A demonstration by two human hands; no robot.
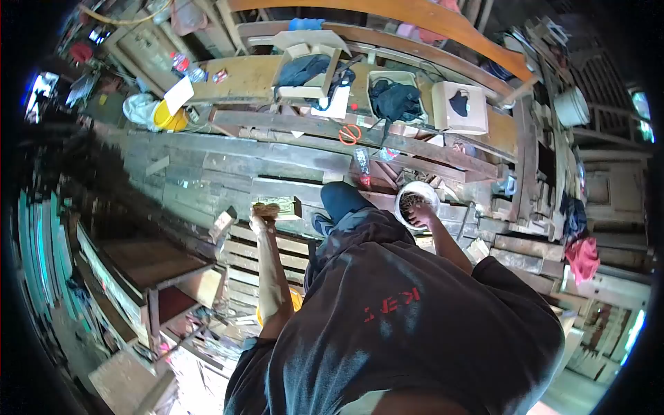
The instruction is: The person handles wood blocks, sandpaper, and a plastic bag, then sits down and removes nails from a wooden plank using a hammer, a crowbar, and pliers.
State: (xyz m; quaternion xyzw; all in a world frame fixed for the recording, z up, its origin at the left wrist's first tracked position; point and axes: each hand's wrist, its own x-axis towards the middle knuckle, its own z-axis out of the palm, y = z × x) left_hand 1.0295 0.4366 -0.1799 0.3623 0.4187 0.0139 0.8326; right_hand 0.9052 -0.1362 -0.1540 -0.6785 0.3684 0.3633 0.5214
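White bucket (399, 206), at right, encloses the right grip (419, 215), its hold not determinable; the left grip (259, 222), well left, is closed around a brown piece (268, 209).

We see a white bucket (399, 201) of smooth plastic, a brown thing (267, 208) which looks rough and fibrous, a dark shirt (443, 332) of matt cloth, a bottle (362, 163) of glossy plastic, and floor planks (228, 164) of worn wood.
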